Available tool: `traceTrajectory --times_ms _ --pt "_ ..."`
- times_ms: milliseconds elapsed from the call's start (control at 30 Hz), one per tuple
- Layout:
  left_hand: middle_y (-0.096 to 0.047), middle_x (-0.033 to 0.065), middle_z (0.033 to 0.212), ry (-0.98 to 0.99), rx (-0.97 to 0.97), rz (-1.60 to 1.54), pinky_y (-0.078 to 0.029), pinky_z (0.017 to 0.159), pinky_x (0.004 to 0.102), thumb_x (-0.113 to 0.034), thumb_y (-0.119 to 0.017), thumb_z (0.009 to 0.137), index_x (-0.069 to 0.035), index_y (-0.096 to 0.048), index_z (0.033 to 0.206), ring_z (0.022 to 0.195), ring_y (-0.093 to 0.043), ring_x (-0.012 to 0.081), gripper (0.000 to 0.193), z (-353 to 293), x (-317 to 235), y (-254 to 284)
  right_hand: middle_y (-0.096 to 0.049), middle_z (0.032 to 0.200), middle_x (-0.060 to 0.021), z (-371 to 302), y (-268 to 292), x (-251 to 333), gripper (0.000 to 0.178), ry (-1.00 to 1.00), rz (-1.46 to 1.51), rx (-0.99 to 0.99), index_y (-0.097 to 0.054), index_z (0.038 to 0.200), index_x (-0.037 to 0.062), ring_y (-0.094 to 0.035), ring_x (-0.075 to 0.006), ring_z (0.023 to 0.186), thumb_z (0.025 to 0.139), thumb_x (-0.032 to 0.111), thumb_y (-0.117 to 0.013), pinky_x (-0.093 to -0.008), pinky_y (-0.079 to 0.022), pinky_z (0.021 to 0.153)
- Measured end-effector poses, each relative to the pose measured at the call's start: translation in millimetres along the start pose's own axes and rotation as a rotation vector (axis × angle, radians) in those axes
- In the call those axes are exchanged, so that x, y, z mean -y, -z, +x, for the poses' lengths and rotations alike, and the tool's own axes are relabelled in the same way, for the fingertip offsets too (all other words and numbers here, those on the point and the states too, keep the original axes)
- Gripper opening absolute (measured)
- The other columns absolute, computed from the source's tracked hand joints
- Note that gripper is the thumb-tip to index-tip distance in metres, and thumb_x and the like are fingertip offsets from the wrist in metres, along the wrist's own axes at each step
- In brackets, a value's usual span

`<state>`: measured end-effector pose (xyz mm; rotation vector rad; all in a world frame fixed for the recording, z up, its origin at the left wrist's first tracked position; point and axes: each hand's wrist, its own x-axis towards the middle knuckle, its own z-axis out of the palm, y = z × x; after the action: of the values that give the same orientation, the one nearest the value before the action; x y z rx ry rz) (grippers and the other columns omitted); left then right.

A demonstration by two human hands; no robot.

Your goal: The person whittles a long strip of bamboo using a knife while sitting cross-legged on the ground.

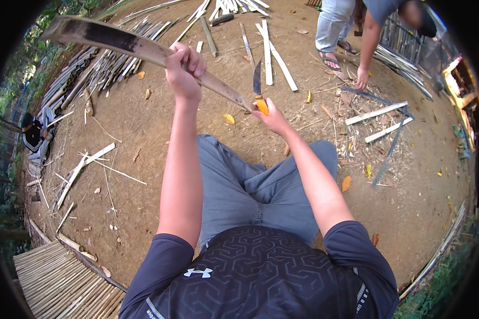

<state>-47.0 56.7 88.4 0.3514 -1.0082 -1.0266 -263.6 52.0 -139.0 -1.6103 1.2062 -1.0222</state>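
Note:
My left hand is wrapped around a long split bamboo piece, raised in front of me. The piece slants from the upper left down to the right, with a dark stain along its wider far end. My right hand grips a knife by its orange-yellow handle, its dark blade pointing up and away from me. The narrow end of the bamboo meets the knife handle and right fingers; whether they touch is hard to tell.
At the upper right a person bends down, one hand reaching to the ground by a dark strip and pale slats. Another person sits far left. Split bamboo lies piled at the upper left; a slatted bamboo platform stands lower left.

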Motion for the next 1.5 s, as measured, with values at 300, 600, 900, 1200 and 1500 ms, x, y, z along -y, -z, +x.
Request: traceTrajectory --times_ms 300,600,900,1200,1500 --pt "-0.054 0.0043 0.07 -0.043 -0.511 0.459 -0.051 0.068 0.0322 -0.024 -0.063 0.091 -0.007 -0.05 0.078 0.067 -0.06 0.0167 0.025 -32.6 51.9 -28.0 -0.065 0.101 -0.0099 4.5 9.0 -3.5 0.037 -0.049 -0.024 -0.104 -0.047 0.108 0.0009 -0.063 -0.0183 0.095 0.086 0.019 -0.07 -0.0333 -0.048 0.085" --pt "-0.045 0.0012 0.056 0.0 -0.2 0.19 -0.046 0.042 0.0277 -0.009 -0.052 0.089 -0.007 -0.044 0.07 0.044 -0.044 0.0089 0.02 -82.0 52.0 11.7 -0.068 0.093 -0.0121 -61.8 14.7 -15.1 0.031 -0.277 0.104 -0.228 -0.048 0.105 0.0021 -0.067 -0.0244 0.087 0.087 0.018 -0.068 -0.0384 -0.052 0.076" --pt "-0.038 0.002 0.05 0.018 -0.113 0.105 -0.039 0.044 0.0313 -0.011 -0.041 0.083 -0.009 -0.04 0.064 0.044 -0.036 0.0135 0.019 -112.9 37.4 50.6 -0.064 0.091 -0.0246 -134.6 -12.6 30.7 0.043 -0.34 -0.358 -0.132 -0.055 0.106 0.0034 -0.061 -0.0434 0.091 0.1 0.043 -0.04 -0.0492 -0.046 0.081" --pt "-0.036 0.0012 0.05 0.065 -0.123 0.107 -0.038 0.046 0.0323 -0.02 -0.043 0.081 -0.009 -0.041 0.065 0.045 -0.035 0.0134 0.019 -109.5 35.3 67.2 -0.063 0.087 -0.0297 -122.2 -56.7 49.7 0.042 -0.421 -0.252 -0.073 -0.052 0.099 -0.0037 -0.062 -0.0466 0.088 0.101 0.036 -0.039 -0.0522 -0.046 0.079" --pt "-0.039 0.003 0.048 0.061 -0.029 -0.008 -0.039 0.041 0.0312 -0.017 -0.046 0.084 -0.006 -0.042 0.064 0.042 -0.04 0.0139 0.023 -103.3 43.1 61.2 -0.063 0.083 -0.0336 -103.1 -56.6 27.0 0.043 -0.451 -0.366 -0.131 -0.053 0.1 -0.009 -0.063 -0.0494 0.083 0.102 0.031 -0.035 -0.0544 -0.048 0.079"
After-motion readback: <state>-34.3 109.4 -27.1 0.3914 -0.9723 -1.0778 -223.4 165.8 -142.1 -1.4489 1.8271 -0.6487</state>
